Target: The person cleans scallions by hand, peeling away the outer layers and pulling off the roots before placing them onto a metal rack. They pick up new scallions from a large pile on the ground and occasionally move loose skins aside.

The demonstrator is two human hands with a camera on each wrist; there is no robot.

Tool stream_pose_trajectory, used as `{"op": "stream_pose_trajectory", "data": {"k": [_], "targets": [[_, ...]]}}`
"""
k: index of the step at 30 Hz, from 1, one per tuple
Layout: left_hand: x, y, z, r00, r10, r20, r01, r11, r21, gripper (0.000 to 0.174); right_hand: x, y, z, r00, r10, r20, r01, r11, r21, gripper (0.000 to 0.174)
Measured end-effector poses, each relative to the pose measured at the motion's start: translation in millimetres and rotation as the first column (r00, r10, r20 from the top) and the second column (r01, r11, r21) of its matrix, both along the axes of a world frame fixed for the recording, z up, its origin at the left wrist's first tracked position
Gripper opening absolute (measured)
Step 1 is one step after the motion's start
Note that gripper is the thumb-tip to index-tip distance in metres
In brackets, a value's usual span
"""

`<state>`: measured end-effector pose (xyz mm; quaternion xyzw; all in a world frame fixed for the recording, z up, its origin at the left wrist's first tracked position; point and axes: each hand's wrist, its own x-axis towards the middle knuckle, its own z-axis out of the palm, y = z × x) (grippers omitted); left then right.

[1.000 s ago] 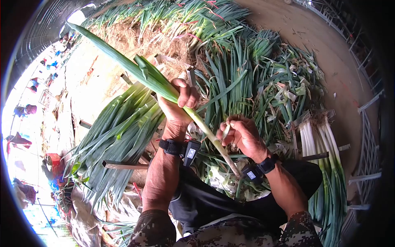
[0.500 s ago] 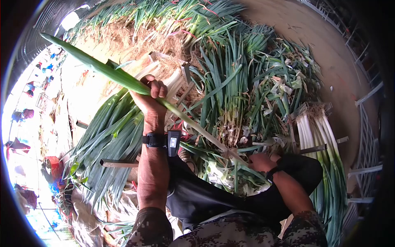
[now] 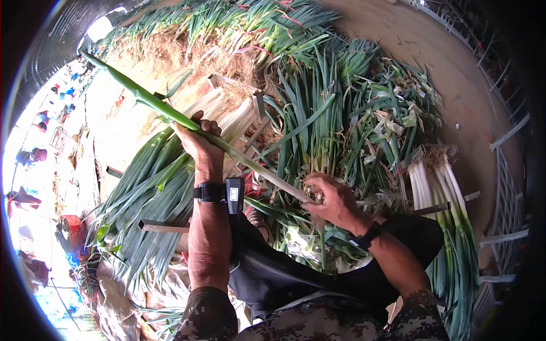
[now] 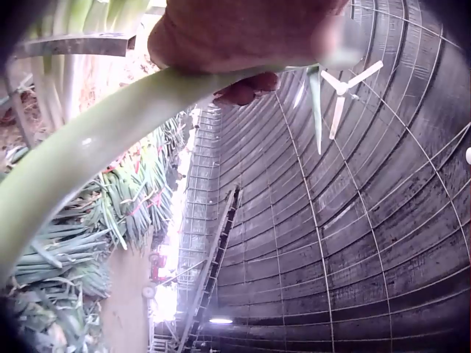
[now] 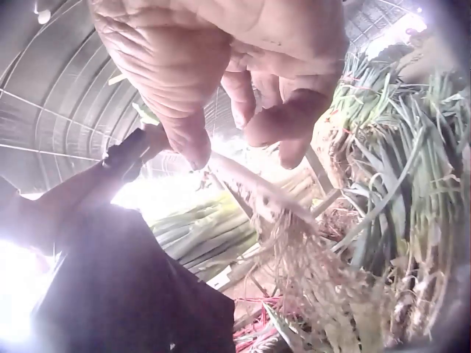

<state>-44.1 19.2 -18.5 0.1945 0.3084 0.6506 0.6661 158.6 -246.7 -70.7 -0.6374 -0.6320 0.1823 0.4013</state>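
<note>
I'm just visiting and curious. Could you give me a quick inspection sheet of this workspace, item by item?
Surface: bare dirt floor; no table in view.
Job's things: one long green onion held slanting, its roots hanging loose.
Clutter: untrimmed heap ahead, stacked pile on a metal rack, white stalks to the person's right, peelings on the lap.
Grips: left hand curls round the green part; right hand pinches the white end by the roots.
Cables: nothing seen.
Surroundings: arched tunnel roof with a fan.
</note>
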Motion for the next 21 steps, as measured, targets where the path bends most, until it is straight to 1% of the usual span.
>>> {"op": "stream_pose_trajectory", "data": {"k": [2,3,4,5,6,7,8,9,10,12,13,14,16,19,21], "targets": [[-1,1,-8,1.0,0.008,-0.027,-0.007,1.0,0.023,0.069,-11,6,-2,1.0,-0.006,-0.021,0.004,0.997,-0.077,0.033],[-1,2,-9,1.0,0.006,-0.016,-0.006,1.0,0.001,0.07,-17,8,6,1.0,-0.022,0.015,0.023,0.995,-0.092,0.03],[-2,3,-9,1.0,0.003,-0.003,-0.003,1.0,-0.021,0.071,-19,9,4,1.0,-0.014,0.003,0.015,0.995,-0.101,0.03],[-4,4,-12,1.0,-0.012,-0.012,0.012,1.0,-0.007,0.071,-19,10,1,1.0,-0.009,-0.008,0.008,0.994,-0.109,0.03],[-3,1,-7,0.998,-0.06,-0.025,0.06,0.998,0.027,0.07,-18,12,-1,1.0,-0.007,-0.017,0.005,0.993,-0.116,0.03],[-1,-1,-2,0.993,-0.108,-0.041,0.111,0.992,0.06,0.071,-15,12,0,0.983,0.031,-0.179,-0.061,0.985,-0.163,0.029],[1,-4,2,0.986,-0.155,-0.057,0.16,0.983,0.092,0.072,-9,13,1,0.939,0.059,-0.338,-0.134,0.971,-0.201,0.028],[3,-4,2,0.972,-0.226,-0.063,0.233,0.96,0.158,0.075,-5,14,4,0.869,0.076,-0.489,-0.21,0.951,-0.227,0.027],[5,-5,2,0.959,-0.283,-0.004,0.279,0.944,0.174,0.071,-1,14,8,0.828,0.096,-0.553,-0.28,0.925,-0.257,0.026],[8,-4,1,0.877,-0.451,0.165,0.416,0.885,0.21,0.065,4,15,19,0.729,0.118,-0.674,-0.416,0.858,-0.299,0.025],[10,-3,-1,0.841,-0.506,0.192,0.456,0.853,0.254,0.061,3,14,20,0.689,0.107,-0.716,-0.415,0.869,-0.269,0.025],[12,-5,-3,0.842,-0.504,0.19,0.446,0.85,0.28,0.058,2,13,19,0.701,0.092,-0.708,-0.395,0.876,-0.278,0.024],[13,-7,-6,0.835,-0.49,0.25,0.422,0.862,0.28,0.057,-2,12,17,0.721,0.062,-0.69,-0.357,0.887,-0.294,0.023],[18,-11,-6,0.848,-0.462,0.262,0.39,0.876,0.283,0.055,-15,11,14,0.815,0.023,-0.579,-0.194,0.952,-0.235,0.02],[20,-14,-4,0.853,-0.451,0.262,0.379,0.882,0.281,0.055,-20,13,18,0.842,0.006,-0.54,-0.143,0.967,-0.211,0.019]]}}
